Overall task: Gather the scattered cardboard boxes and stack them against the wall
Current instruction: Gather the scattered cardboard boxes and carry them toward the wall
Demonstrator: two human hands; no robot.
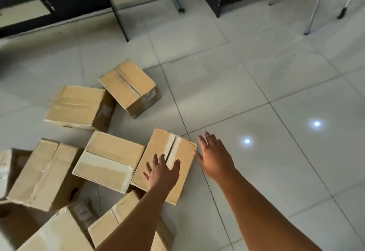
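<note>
Both grips were spread open: left hand (161, 169) over the taped box (177, 148), right hand (214, 155) at its 3 o'clock edge.

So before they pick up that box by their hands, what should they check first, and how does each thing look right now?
1. Left hand over the taped box: ok, fingers spread above its top.
2. Right hand at the box's right edge: ok, open beside it.
3. Grip taken: not ok, neither hand holds it.
4. Tape seam shut: ok.
5. Clear of the neighbouring box: not ok, the two sit close together.
6. Wall spot free: cannot tell.
</note>
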